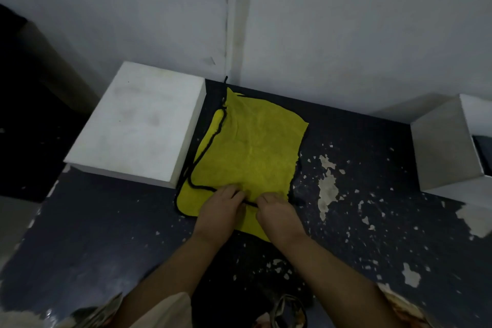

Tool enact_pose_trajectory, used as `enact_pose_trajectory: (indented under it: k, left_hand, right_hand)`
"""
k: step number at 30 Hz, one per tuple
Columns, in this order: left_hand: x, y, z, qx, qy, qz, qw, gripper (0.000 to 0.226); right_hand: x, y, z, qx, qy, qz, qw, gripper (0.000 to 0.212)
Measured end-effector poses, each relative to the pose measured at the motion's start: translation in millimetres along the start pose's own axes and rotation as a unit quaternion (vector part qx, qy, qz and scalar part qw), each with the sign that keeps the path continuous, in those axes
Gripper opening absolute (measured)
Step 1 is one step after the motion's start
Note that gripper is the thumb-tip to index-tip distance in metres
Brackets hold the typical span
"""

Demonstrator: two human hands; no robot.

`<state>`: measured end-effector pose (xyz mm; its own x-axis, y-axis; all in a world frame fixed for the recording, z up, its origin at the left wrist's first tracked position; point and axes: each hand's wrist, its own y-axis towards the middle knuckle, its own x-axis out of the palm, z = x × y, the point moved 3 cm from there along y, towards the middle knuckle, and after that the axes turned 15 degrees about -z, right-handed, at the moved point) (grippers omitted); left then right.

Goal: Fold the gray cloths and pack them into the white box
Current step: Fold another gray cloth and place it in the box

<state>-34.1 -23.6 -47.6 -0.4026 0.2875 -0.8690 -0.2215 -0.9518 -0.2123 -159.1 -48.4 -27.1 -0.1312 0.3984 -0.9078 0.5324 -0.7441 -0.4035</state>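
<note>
Cloth [250,146] looks soft, light, limp; both hands, left [221,208] and right [277,210], pinch its black-trimmed near edge, the sensible grip.

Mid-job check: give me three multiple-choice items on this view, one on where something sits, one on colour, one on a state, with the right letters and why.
1. Where is the closed white box relative to the cloth?
A. to its left
B. on top of it
C. under it

2. What colour is the cloth's upper face?
A. red
B. yellow with a black edge
C. white

3. What are the left hand and right hand doing?
A. hanging off the table
B. lifting the box
C. both resting on the cloth's near part

Answers: 1 A, the box stands beside the cloth's left edge. 2 B, yellow face, black trim. 3 C, both hands lie on the cloth.
</note>
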Motion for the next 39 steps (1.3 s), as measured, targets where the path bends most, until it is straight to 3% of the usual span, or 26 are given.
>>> enact_pose_trajectory:
  k: [6, 9, 14, 16, 19, 24, 31, 34, 39]
  left_hand:
    - [-4, 6, -2, 0.002, 0.005, -0.002, 1.000, 0.022]
    - [-2, 14, -5, -0.014, 0.001, -0.036, 0.999, 0.018]
    - [-15, 36, -17, -0.027, -0.077, -0.111, 0.990, 0.013]
    - [-18, 40, -18, -0.014, -0.086, -0.147, 0.985, 0.013]
    - [-17, 37, -22, -0.011, -0.093, -0.154, 0.984, 0.017]
    - [-28, 26, -38, -0.045, -0.078, -0.130, 0.987, 0.018]
    - [-89, 31, -41, -0.078, -0.062, -0.033, 0.994, 0.017]
    - [-130, 38, -28, -0.062, -0.079, 0.024, 0.995, 0.012]
    - [-202, 51, 12, -0.017, -0.040, 0.103, 0.994, 0.007]
  right_hand:
    - [-8, 4, -6, 0.022, 0.043, 0.013, 0.999, 0.033]
    - [-6, 9, 2, 0.039, 0.058, 0.002, 0.998, 0.013]
    - [-4, 0, -4, 0.018, 0.004, -0.006, 1.000, 0.030]
    - [1, 0, 1, 0.011, 0.039, -0.031, 0.999, 0.024]
    - [6, 6, 13, 0.029, 0.113, -0.052, 0.992, 0.034]
    - [-14, 7, 35, 0.032, 0.132, -0.014, 0.991, 0.037]
    - [-83, 7, 56, 0.046, 0.209, 0.008, 0.977, 0.029]
    - [-126, 3, 68, 0.042, 0.247, 0.056, 0.967, 0.017]
    - [-213, -21, 93, 0.023, 0.265, 0.177, 0.947, 0.025]
